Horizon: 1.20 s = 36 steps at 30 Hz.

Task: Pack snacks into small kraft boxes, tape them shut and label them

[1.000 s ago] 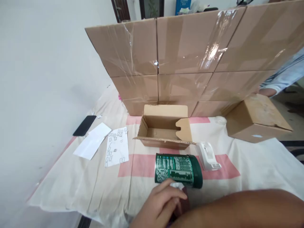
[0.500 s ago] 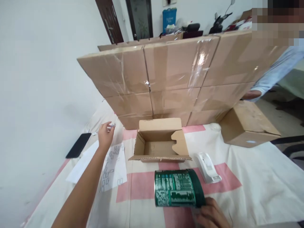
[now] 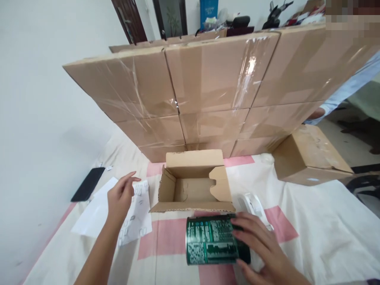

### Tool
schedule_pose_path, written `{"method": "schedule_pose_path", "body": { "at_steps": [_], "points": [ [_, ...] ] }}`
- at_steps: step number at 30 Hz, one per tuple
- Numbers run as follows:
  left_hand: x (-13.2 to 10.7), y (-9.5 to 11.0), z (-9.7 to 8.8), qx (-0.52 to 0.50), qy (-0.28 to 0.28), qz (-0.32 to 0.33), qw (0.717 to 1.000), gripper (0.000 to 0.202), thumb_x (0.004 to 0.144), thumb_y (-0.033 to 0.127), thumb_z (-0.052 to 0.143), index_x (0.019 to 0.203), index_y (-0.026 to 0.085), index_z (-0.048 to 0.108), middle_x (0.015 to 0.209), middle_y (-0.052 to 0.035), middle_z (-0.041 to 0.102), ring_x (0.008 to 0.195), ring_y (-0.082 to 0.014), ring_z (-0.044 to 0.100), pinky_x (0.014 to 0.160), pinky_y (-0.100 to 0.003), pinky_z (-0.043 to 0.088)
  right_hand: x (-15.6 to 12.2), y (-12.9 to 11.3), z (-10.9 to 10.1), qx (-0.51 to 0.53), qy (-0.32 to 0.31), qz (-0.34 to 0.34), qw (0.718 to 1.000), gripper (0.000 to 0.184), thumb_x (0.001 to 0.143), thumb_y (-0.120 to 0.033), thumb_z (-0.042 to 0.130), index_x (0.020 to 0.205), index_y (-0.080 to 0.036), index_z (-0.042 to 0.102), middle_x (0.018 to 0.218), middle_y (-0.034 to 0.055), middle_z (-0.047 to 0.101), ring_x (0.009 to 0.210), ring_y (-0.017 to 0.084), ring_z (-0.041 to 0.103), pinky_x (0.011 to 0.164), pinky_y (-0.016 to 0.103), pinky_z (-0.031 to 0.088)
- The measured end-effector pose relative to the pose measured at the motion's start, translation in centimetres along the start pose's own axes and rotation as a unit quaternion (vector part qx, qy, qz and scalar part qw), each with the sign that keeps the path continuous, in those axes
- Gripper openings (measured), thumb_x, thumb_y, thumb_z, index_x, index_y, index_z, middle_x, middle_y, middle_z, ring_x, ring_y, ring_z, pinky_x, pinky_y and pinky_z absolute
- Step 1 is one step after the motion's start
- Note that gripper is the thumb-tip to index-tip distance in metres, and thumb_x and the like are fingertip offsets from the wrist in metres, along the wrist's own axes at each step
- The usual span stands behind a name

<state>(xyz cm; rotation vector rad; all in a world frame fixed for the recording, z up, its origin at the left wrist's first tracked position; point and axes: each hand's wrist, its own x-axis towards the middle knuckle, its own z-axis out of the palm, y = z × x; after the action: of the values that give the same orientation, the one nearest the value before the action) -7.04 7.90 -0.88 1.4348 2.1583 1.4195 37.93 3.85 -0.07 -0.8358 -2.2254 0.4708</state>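
Right hand [image 3: 264, 245] on a green canister [image 3: 212, 241], open carton [image 3: 192, 206] beyond.
The canister lies on its side toward the tabletop's [image 3: 311, 209] near edge; fingers spread over one end, clamped or not I cannot tell. The carton's bare floor shows; a second carton [image 3: 325, 146], inside hidden, sits by the far right corner. The left hand [image 3: 121, 194], fingers apart, hangs over paper sheets [image 3: 135, 221] toward the left edge.
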Motion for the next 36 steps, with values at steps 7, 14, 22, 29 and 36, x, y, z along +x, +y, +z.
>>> {"method": "schedule_pose_path", "body": {
  "at_steps": [7,14,22,29,36],
  "points": [
    [-1.5,9.8,0.7,-0.022,-0.153,0.084,0.984,0.046,0.086,0.043,0.070,0.128,0.025,0.064,0.146,-0.0107,0.054,0.134,-0.0321,0.055,0.100,-0.042,0.056,7.9,-4.1,3.2,-0.161,-0.451,0.032,0.877,0.121,0.055,-0.026,0.087,0.161,-0.032,0.028,0.144,0.0294,0.054,0.117,0.055,0.061,0.087,0.068,0.051],
    [-0.5,11.2,1.8,-0.047,-0.330,-0.016,0.943,0.076,0.091,0.048,0.059,0.160,0.029,0.032,0.159,-0.0139,0.044,0.138,-0.0385,0.052,0.108,-0.054,0.050,11.9,-5.6,-1.0,0.119,-0.461,0.114,0.872,0.091,0.081,-0.024,0.067,0.161,-0.036,0.024,0.116,0.0058,0.068,0.101,0.024,0.066,0.086,0.036,0.052],
    [-0.2,9.6,2.8,-0.107,-0.306,-0.061,0.944,0.069,0.090,0.050,0.060,0.155,0.028,0.045,0.157,-0.0106,0.049,0.139,-0.0391,0.051,0.110,-0.051,0.048,9.1,-9.1,3.8,0.050,-0.527,-0.040,0.847,0.086,0.073,-0.037,0.080,0.151,-0.032,0.044,0.139,0.0154,0.055,0.121,0.039,0.060,0.094,0.050,0.051],
    [-0.1,8.6,3.7,-0.158,-0.292,-0.083,0.940,0.062,0.090,0.048,0.063,0.148,0.026,0.055,0.154,-0.0089,0.054,0.139,-0.0363,0.052,0.115,-0.048,0.043,4.1,-9.9,11.1,-0.126,-0.349,-0.237,0.898,0.029,0.098,-0.029,0.056,0.123,-0.019,0.066,0.126,0.0152,0.071,0.118,0.034,0.064,0.096,0.051,0.051],
    [0.4,8.7,4.9,-0.215,-0.303,-0.076,0.925,0.061,0.091,0.046,0.060,0.146,0.022,0.056,0.148,-0.0108,0.059,0.143,-0.0370,0.047,0.117,-0.050,0.040,7.8,-9.5,10.1,-0.063,-0.405,-0.266,0.873,0.048,0.096,-0.032,0.056,0.142,-0.020,0.051,0.101,0.0105,0.074,0.080,0.026,0.070,0.070,0.039,0.054]
  ]
}}
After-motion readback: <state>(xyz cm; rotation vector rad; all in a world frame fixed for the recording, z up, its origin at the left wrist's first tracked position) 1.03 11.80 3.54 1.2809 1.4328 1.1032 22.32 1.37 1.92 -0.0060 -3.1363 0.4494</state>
